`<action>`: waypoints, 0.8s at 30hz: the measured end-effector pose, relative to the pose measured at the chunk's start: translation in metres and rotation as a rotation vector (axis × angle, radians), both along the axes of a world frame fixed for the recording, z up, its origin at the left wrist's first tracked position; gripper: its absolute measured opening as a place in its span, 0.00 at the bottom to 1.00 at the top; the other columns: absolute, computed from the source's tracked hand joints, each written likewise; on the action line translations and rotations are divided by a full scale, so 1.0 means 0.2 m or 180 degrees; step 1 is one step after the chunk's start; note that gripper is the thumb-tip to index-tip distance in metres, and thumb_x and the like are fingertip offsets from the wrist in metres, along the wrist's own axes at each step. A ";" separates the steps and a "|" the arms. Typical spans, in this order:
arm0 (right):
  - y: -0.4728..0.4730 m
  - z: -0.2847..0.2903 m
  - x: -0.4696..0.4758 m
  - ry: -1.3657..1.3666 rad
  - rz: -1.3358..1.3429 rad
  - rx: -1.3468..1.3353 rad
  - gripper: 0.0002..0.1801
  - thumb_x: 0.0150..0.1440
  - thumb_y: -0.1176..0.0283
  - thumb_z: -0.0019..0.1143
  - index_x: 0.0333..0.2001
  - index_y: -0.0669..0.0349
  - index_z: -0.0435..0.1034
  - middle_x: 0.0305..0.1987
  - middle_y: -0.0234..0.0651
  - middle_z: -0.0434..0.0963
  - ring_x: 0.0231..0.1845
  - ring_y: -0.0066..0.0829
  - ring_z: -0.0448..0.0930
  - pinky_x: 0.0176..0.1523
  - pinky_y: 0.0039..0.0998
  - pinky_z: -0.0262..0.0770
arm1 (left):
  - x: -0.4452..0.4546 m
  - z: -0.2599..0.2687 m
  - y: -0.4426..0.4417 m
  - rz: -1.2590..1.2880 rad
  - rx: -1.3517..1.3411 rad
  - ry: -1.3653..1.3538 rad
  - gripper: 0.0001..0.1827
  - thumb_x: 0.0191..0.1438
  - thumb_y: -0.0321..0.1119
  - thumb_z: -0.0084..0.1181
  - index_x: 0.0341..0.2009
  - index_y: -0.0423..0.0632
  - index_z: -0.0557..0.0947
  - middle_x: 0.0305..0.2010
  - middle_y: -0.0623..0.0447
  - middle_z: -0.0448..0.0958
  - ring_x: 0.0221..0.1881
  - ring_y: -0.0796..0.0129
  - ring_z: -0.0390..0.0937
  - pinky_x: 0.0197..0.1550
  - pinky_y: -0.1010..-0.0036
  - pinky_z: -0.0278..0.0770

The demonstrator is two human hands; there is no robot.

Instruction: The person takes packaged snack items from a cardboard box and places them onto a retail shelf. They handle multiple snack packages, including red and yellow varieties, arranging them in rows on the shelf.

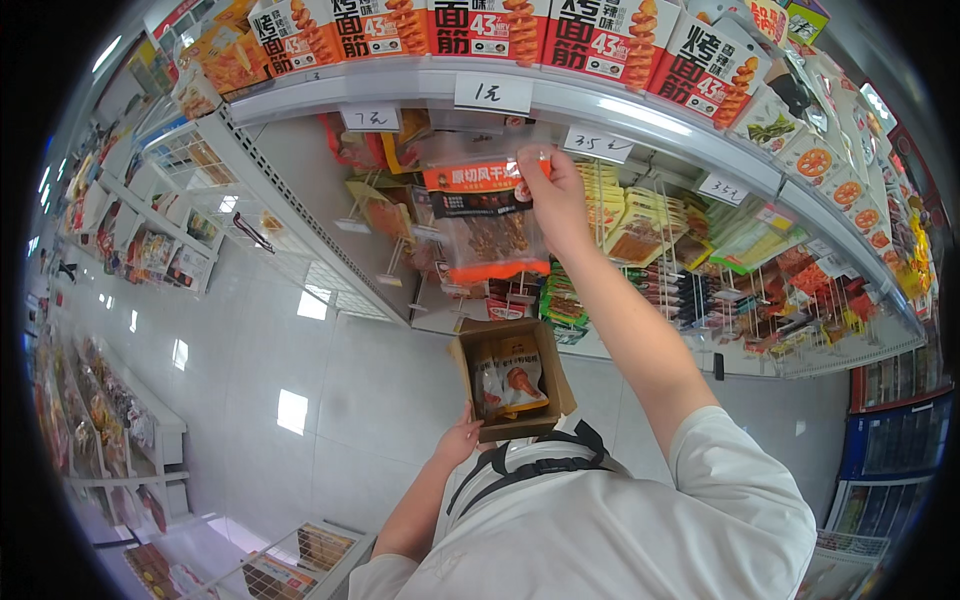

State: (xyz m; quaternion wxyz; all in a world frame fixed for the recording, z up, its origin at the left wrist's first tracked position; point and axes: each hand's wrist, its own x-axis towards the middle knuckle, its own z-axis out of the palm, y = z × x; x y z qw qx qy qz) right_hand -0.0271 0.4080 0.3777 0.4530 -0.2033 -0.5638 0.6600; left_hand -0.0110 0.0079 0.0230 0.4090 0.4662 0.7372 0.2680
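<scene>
My right hand [553, 191] grips the upper right corner of a clear snack pouch [487, 225] with an orange and black printed band and dark dried pieces inside. The pouch is raised in front of the hanging rack, below the shelf edge. My left hand [459, 439] holds an open cardboard box [560, 390] by its near left corner, against my waist. Inside the box lie a few snack packets [523, 375] with pictures of food on them. The left thumb shows at the box wall; the other fingers are mostly hidden.
Above, a shelf edge [420, 84] carries handwritten price cards and orange-and-white snack boxes [480, 30]. Hooks with hanging packets [637, 225] fill the rack to the right. A perforated metal upright [315, 217] stands left. Grey tiled floor [360, 375] and low display shelves [131, 427] lie to the left.
</scene>
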 end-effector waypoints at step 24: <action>0.03 0.08 -0.16 0.0420 -0.0156 -0.0140 0.11 0.68 0.64 0.62 0.47 0.59 0.73 0.33 0.25 0.76 0.29 0.13 0.72 0.34 0.20 0.67 | 0.01 0.00 0.02 0.0177 -0.0047 0.0031 0.19 0.61 0.33 0.51 0.55 0.49 0.86 0.78 0.42 0.57 0.62 0.47 0.77 0.62 0.61 0.77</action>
